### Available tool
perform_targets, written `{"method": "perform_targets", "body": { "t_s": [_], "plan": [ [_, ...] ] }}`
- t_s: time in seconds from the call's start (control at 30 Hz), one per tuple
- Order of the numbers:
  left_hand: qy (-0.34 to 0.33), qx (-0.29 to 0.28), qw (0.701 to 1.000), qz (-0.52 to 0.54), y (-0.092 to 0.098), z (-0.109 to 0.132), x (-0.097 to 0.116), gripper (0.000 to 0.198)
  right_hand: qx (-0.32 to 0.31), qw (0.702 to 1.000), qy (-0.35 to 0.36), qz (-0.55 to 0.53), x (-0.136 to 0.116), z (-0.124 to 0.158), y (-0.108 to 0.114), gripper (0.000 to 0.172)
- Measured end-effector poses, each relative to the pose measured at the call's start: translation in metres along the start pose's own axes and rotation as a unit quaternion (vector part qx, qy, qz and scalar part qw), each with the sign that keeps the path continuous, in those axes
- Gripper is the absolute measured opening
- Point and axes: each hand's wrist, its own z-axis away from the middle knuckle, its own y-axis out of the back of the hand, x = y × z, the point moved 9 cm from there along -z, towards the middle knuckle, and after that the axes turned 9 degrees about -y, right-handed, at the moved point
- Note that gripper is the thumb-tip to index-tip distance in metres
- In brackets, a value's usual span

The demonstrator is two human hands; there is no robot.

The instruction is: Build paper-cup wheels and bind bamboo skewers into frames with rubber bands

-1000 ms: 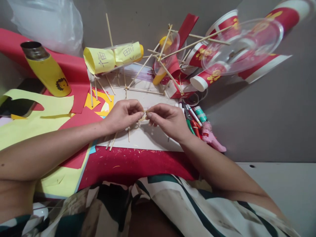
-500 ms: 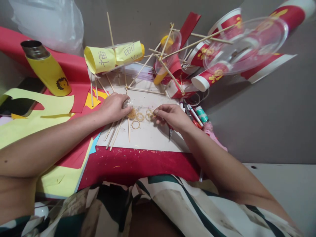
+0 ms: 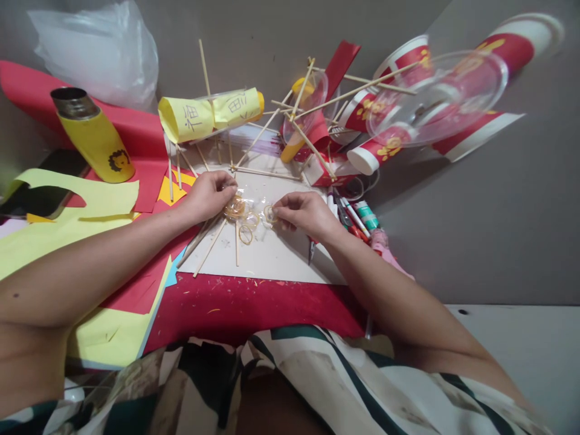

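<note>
Several tan rubber bands (image 3: 246,233) lie loose on a white board (image 3: 272,260) in front of me, beside a small clear plastic bag (image 3: 254,194). My left hand (image 3: 208,194) rests at the board's left with its fingers curled on a clump of rubber bands (image 3: 235,208). To the right, my right hand (image 3: 301,212) pinches one rubber band (image 3: 269,214) between thumb and fingertips. Thin wooden sticks (image 3: 211,244) lie under and below my left hand.
A stick frame (image 3: 272,130) with yellow paper rolls (image 3: 203,115) stands behind the board. Red paper cups and a clear plastic lid (image 3: 435,96) lie at the right, pens and scissors (image 3: 357,217) beside my right hand. A yellow flask (image 3: 95,139) and coloured paper sheets (image 3: 72,211) are at the left.
A second ago both hands were together pinching a rubber band above the board. They have since parted and gone down to the loose bands, the right one picking at a single band.
</note>
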Motion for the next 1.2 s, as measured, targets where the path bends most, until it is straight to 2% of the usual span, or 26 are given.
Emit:
{"method": "perform_targets", "body": {
  "t_s": [0.13, 0.3, 0.4, 0.53, 0.63, 0.73, 0.93, 1.1, 1.2],
  "plan": [
    [0.005, 0.052, 0.997, 0.057, 0.007, 0.0, 0.001, 0.013, 0.03, 0.997, 0.066, -0.004, -0.014, -0.001, -0.001, 0.006],
    [0.048, 0.123, 0.98, 0.146, 0.013, 0.005, -0.002, 0.018, 0.085, 0.983, 0.161, 0.032, -0.035, 0.002, -0.002, 0.016],
    [0.1, 0.146, 0.96, 0.217, 0.012, 0.009, -0.007, 0.018, 0.101, 0.975, 0.193, 0.034, -0.046, 0.004, -0.003, 0.024],
    [0.155, 0.175, 0.923, 0.305, 0.01, 0.013, -0.014, 0.02, 0.076, 0.967, 0.226, 0.09, -0.061, 0.007, -0.009, 0.032],
    [0.175, 0.181, 0.907, 0.337, 0.008, 0.014, -0.017, 0.022, 0.118, 0.953, 0.252, 0.119, -0.071, 0.016, 0.004, 0.032],
    [0.186, 0.179, 0.897, 0.358, 0.006, 0.015, -0.017, 0.024, 0.174, 0.94, 0.278, 0.098, -0.079, 0.028, 0.021, 0.029],
    [0.205, 0.176, 0.876, 0.399, 0.002, 0.017, -0.016, 0.022, 0.163, 0.944, 0.279, 0.071, -0.077, 0.034, 0.022, 0.027],
    [0.212, 0.171, 0.855, 0.441, 0.003, 0.016, -0.016, 0.02, 0.212, 0.926, 0.312, 0.017, -0.08, 0.05, 0.032, 0.028],
    [0.219, 0.159, 0.85, 0.453, 0.001, 0.015, -0.014, 0.017, 0.223, 0.924, 0.309, -0.016, -0.079, 0.053, 0.038, 0.028]
  ]
}}
